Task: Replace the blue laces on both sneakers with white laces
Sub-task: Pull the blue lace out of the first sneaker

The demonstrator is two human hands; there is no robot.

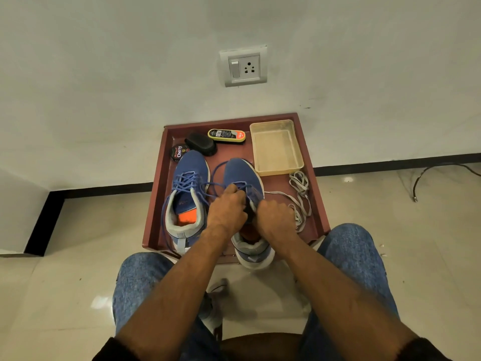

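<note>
Under your left hand (227, 207), fingers pinched the blue lace (216, 175) on the right sneaker (243, 178). Your right hand (273, 217) curled round that sneaker's side. White laces (299, 194) lay just beyond your right hand.

red tray (316, 204) | polish tin (177, 151) | black brush (201, 144) | beige tub (276, 147) | wall socket (244, 66)

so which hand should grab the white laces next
Right, probably. The white laces lie on the tray just beside the right hand, while the left hand is pinching the blue lace on the right sneaker.
</note>
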